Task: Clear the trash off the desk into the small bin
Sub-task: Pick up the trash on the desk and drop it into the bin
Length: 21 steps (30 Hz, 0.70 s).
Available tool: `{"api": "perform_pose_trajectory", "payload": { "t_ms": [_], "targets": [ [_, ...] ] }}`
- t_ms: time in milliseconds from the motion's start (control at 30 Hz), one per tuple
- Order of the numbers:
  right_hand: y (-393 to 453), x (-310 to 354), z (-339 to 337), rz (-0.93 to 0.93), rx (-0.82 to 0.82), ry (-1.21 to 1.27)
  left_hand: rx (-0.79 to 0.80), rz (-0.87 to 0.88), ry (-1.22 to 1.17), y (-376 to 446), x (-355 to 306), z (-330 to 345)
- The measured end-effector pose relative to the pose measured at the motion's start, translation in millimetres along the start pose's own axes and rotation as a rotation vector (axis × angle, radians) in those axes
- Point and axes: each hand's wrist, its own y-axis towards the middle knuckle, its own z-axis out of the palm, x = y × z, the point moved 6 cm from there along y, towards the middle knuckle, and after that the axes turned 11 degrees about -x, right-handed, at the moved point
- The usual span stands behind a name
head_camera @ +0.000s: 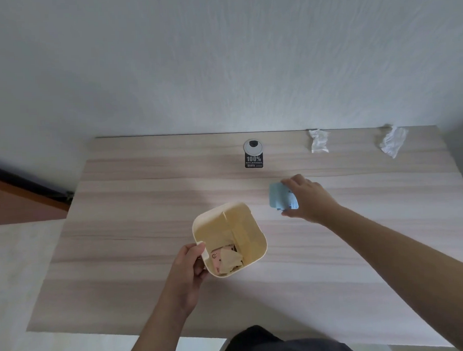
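Nearest to me, at six o'clock, a dark garment (282, 343) fills the bottom edge, and my two forearms reach out over the table (136, 211). My left hand (188, 267) grips the small bin (229, 237) at its near-left corner, thumb hooked over the rim, the other fingers curled round the outer wall. The bin is cream-coloured, square with rounded corners, standing open-topped near the table's middle. Inside it I count two visible scraps: a pink printed piece (218, 256) and a tan crumpled paper (230, 259) lying against it.

At about two o'clock from the bin, just beside it but apart, my right hand (311, 198) holds a light blue packet (280, 197), thumb (290, 213) below and fingers (291, 182) above pinching it. I cannot tell whether the packet touches the table. Nothing lies between it and the bin's open mouth.

Farther off, at twelve o'clock, one round silver cable grommet (253, 145) sits in the table with one black tag (253, 160) reading "100%" just in front of it. Along the far edge by the white wall (220, 56), at one and two o'clock, lie two crumpled white tissues, one (318, 141) nearer the grommet and the other (392, 141) near the far-right corner, well apart from each other.
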Motion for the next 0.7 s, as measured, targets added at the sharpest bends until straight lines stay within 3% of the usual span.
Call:
{"api": "perform_pose_trajectory", "payload": {
  "t_ms": [133,233,367,700],
  "targets": [
    [-23.4,-10.7,-56.1,0.146,-0.176,0.316,0.031,0.002,0.029,-2.4,2.3,17.3],
    [-42.7,-8.3,-102.2,0.191,-0.319,0.690,0.048,0.006,0.046,-8.5,3.8,32.2],
    [-73.6,11.1,-136.2,0.106,-0.250,1.312,0.077,-0.002,0.094,-20.7,6.3,56.3],
    [-131.1,24.2,-101.1,0.111,0.037,1.402,0.162,0.020,0.218,-57.4,17.0,112.0]
  ]
}}
